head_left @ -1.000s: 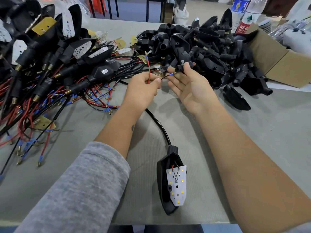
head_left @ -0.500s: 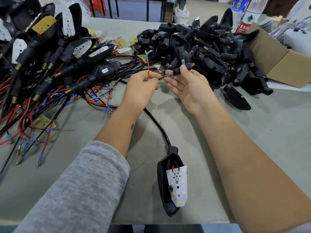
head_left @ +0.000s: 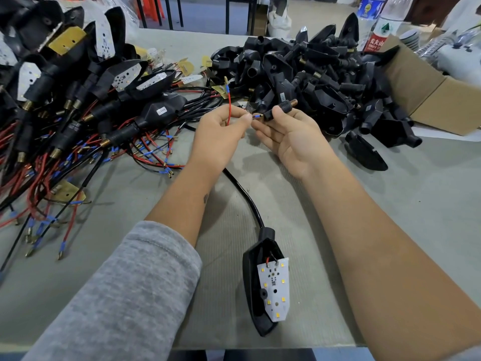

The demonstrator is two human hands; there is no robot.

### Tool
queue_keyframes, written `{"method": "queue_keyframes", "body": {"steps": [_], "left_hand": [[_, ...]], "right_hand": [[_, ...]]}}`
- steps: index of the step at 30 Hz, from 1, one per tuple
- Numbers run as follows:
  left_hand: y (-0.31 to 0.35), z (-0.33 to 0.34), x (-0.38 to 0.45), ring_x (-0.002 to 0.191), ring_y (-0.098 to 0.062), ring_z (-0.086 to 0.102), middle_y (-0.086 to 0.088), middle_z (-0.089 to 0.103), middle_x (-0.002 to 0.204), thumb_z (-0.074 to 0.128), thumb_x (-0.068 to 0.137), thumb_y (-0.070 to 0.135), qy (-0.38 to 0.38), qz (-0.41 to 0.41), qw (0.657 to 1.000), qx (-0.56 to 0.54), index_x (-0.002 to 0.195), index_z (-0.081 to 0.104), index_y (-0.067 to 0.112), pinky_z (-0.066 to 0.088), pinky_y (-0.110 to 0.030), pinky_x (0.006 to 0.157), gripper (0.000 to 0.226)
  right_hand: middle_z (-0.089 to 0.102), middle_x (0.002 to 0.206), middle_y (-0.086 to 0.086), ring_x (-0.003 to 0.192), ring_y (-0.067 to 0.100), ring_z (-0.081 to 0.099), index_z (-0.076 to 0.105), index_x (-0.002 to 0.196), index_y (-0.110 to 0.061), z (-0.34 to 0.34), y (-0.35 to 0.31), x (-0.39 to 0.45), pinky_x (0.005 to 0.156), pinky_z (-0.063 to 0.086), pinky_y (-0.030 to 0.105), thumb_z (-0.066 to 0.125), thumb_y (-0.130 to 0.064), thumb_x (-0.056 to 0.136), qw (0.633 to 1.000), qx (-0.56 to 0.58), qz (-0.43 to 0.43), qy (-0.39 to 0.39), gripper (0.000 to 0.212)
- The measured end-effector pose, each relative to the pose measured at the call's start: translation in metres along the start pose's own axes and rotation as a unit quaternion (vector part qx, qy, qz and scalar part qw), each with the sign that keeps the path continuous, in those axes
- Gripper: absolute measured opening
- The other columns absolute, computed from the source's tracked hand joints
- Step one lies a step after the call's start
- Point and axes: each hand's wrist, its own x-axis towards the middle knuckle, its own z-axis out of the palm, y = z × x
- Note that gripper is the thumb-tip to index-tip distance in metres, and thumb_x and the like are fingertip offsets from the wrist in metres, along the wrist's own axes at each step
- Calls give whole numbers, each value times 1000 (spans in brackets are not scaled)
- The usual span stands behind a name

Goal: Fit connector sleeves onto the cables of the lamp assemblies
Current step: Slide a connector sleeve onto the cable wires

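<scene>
A black lamp housing (head_left: 253,287) with a white LED board (head_left: 273,289) lies near the table's front edge. Its black cable (head_left: 243,190) curves up to my left hand (head_left: 217,138). That hand pinches the cable's wire ends: a red wire (head_left: 229,108) sticks upward, and a blue-tipped wire (head_left: 256,116) points right. My right hand (head_left: 289,134) holds a black connector sleeve (head_left: 279,108) with a brass threaded end between thumb and fingers. The blue tip sits right at the sleeve's open end.
A pile of wired lamp assemblies (head_left: 78,100) with red and black leads covers the left. A heap of empty black housings (head_left: 312,74) lies behind my hands. A cardboard box (head_left: 429,95) and water bottles (head_left: 377,29) stand at the far right.
My right hand has turned the sleeve so its opening faces the blue-tipped wire, and the wire tip has come up to the sleeve's mouth. The lamp housing has stayed put.
</scene>
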Motion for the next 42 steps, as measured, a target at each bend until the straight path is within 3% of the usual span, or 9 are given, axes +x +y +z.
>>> {"method": "queue_keyframes", "body": {"steps": [5, 11, 15, 21, 27, 30, 34, 38, 42], "left_hand": [[-2, 0, 0, 68, -11, 48, -3, 57, 72, 66, 90, 17, 5, 4, 1000, 22, 77, 66, 27, 42, -21, 66, 17], [-4, -1, 1, 67, -14, 50, -4, 60, 70, 67, 90, 20, 17, -2, 999, 40, 75, 67, 26, 42, -26, 67, 15], [-5, -1, 2, 55, -3, 49, 7, 60, 62, 70, 88, 24, 33, -6, 999, 41, 74, 69, 26, 42, -21, 63, 14], [-3, 0, 0, 60, -4, 49, 6, 61, 65, 70, 87, 17, 32, 21, 999, 21, 71, 68, 25, 42, -17, 62, 18], [0, -3, 1, 40, 3, 42, 16, 55, 49, 68, 90, 22, 45, -9, 998, -35, 71, 67, 27, 34, -11, 45, 20], [0, -4, 1, 40, 3, 42, 11, 55, 57, 67, 91, 24, 57, -23, 997, -38, 73, 66, 25, 34, -14, 47, 18], [1, -2, -1, 41, 3, 42, 10, 54, 57, 68, 91, 23, 44, -5, 998, -39, 74, 67, 23, 34, -8, 47, 16], [2, 0, -2, 40, 1, 40, 11, 53, 57, 66, 92, 22, 25, 3, 998, -62, 79, 69, 22, 32, -9, 44, 13], [1, -1, -2, 40, 1, 40, 14, 53, 53, 66, 92, 21, 32, 7, 997, -72, 76, 69, 24, 31, -9, 44, 16]], "right_hand": [[71, 103, 16, 80, 20, 72, 47, 109, -6, 2, -2, -1, 68, 58, 27, 50, -20, 102, 1000, -18, 3, -17, 16], [72, 97, 13, 74, 18, 69, 47, 113, -8, 4, -3, -3, 65, 56, 25, 50, -22, 101, 999, -18, 5, -35, 19], [73, 93, 12, 70, 16, 68, 48, 116, -7, 6, -4, -3, 62, 55, 24, 47, -25, 102, 999, -14, 7, -36, 22], [74, 82, 10, 67, 18, 65, 46, 87, -13, 6, -1, -3, 58, 53, 25, 54, -21, 100, 999, -38, -12, -18, 17], [70, 88, 10, 67, 15, 66, 50, 100, -12, 9, 4, -4, 61, 54, 25, 57, -15, 98, 997, -69, -46, 3, 8], [72, 99, 12, 76, 17, 68, 49, 98, -14, 11, 4, -5, 66, 53, 25, 55, -18, 99, 997, -57, -58, -9, 8], [70, 99, 8, 87, 19, 66, 49, 89, -17, 14, 5, -7, 70, 51, 26, 56, -23, 99, 996, -44, -76, -16, 13], [68, 87, 6, 79, 20, 67, 48, 89, -15, 16, 4, -8, 70, 52, 27, 53, -20, 100, 997, 16, -72, -9, 13], [68, 92, 13, 82, 24, 69, 44, 96, -12, 16, 5, -8, 70, 56, 27, 51, -15, 101, 998, 17, -68, -3, 10]]}}
